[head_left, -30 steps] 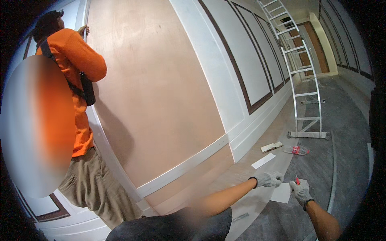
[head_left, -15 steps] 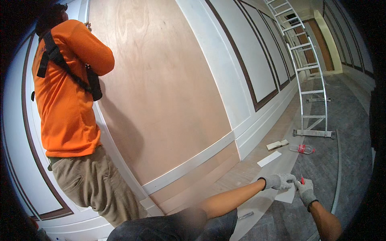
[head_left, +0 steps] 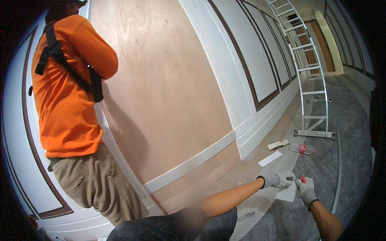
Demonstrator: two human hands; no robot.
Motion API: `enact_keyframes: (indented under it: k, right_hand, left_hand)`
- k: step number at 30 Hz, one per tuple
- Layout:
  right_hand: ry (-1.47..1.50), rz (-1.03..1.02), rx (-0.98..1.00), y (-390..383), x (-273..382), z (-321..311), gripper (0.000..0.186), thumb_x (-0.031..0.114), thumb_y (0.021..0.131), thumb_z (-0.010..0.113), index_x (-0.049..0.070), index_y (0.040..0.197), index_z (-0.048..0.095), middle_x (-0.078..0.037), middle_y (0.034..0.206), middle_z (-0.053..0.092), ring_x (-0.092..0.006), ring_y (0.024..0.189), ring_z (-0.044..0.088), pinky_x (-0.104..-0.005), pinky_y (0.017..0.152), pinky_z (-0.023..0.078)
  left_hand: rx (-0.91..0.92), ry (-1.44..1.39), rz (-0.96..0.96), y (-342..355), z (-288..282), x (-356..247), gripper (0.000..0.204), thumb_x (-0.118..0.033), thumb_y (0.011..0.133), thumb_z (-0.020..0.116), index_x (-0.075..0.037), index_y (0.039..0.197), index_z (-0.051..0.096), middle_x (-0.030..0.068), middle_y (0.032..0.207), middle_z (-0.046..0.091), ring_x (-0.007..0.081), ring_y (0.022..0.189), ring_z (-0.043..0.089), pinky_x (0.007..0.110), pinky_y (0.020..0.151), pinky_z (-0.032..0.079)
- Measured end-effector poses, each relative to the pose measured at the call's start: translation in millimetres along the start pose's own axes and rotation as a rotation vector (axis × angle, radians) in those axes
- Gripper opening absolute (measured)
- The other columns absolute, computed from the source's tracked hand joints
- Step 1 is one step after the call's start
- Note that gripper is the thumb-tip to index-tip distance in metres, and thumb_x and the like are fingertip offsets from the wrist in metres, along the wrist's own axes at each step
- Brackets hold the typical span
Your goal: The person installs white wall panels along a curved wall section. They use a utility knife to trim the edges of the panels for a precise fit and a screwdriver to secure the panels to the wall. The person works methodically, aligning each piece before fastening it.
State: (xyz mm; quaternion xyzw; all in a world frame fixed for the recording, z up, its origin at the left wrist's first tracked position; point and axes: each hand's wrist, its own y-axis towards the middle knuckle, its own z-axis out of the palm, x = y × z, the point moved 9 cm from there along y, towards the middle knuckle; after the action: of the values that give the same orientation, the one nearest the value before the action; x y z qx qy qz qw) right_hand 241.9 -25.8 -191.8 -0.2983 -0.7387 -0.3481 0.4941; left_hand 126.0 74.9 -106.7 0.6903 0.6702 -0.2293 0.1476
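My left hand (head_left: 278,179) wears a grey knit glove and has its fingers bent just above a white rectangular sheet (head_left: 286,194) near the floor; what they grip, if anything, is too small to make out. Just to its right is my right hand (head_left: 306,190), also gloved, closed on a red-handled tool (head_left: 303,179) with a thin tip pointing up. The sheet lies below both hands, its upper part partly covered by them.
A co-worker in an orange top (head_left: 68,100) stands left, facing a plywood wall panel (head_left: 161,88). An aluminium ladder (head_left: 309,92) stands right. Along the floor are a plastic bottle (head_left: 300,149), a wood block (head_left: 277,144), a white strip (head_left: 269,158) and a long grey tube (head_left: 337,168).
My hands came close together half a second ago and are now slightly apart again. The co-worker's head and arm have shifted slightly, and the whole view has moved a little.
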Motion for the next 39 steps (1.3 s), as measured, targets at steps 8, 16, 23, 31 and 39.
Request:
enact_keyframes:
  k: [8,16,23,31,39]
  right_hand:
    - [0.005,-0.052,0.047,1,16,9,0.027,0.020,0.086,0.071,0.001,0.069,0.061,-0.002,0.061,0.058,-0.0122,0.057,0.054,-0.0355,0.052,0.043]
    - [0.016,-0.014,0.044,9,-16,7,0.030,0.021,0.089,0.071,0.004,0.069,0.058,0.000,0.062,0.054,-0.0110,0.057,0.049,-0.0343,0.052,0.039]
    - [0.014,0.004,0.063,8,-28,-3,0.028,0.022,0.092,0.072,0.005,0.074,0.059,0.001,0.066,0.055,-0.0109,0.059,0.049,-0.0336,0.054,0.039]
    - [0.117,0.027,0.096,16,-53,-13,0.032,0.029,0.094,0.072,0.007,0.077,0.056,0.004,0.069,0.051,-0.0092,0.065,0.044,-0.0324,0.058,0.037]
    - [0.087,0.155,0.010,2,-49,-31,0.032,0.036,0.097,0.070,0.013,0.081,0.056,0.007,0.062,0.049,-0.0060,0.048,0.040,-0.0278,0.045,0.028]
  left_hand:
    - [-0.064,0.037,-0.001,0,-5,29,0.032,-0.029,0.092,0.064,-0.007,0.116,0.065,0.0166,0.118,0.065,0.0332,0.112,0.062,0.043,0.098,0.048]
    - [-0.035,-0.092,-0.106,-8,-2,35,0.032,-0.025,0.087,0.067,-0.003,0.111,0.067,0.0164,0.106,0.067,0.0300,0.096,0.068,0.043,0.081,0.055]
    - [0.001,-0.024,-0.091,-2,0,45,0.036,-0.030,0.086,0.071,-0.006,0.113,0.071,0.0172,0.115,0.069,0.0312,0.108,0.067,0.044,0.091,0.054]
    - [-0.032,0.132,-0.032,14,3,74,0.039,-0.035,0.086,0.072,-0.009,0.115,0.071,0.0163,0.112,0.070,0.0345,0.105,0.067,0.046,0.090,0.054]
    - [-0.047,0.145,-0.039,17,9,74,0.047,-0.040,0.085,0.073,-0.007,0.118,0.070,0.0179,0.113,0.073,0.0350,0.110,0.068,0.046,0.094,0.053]
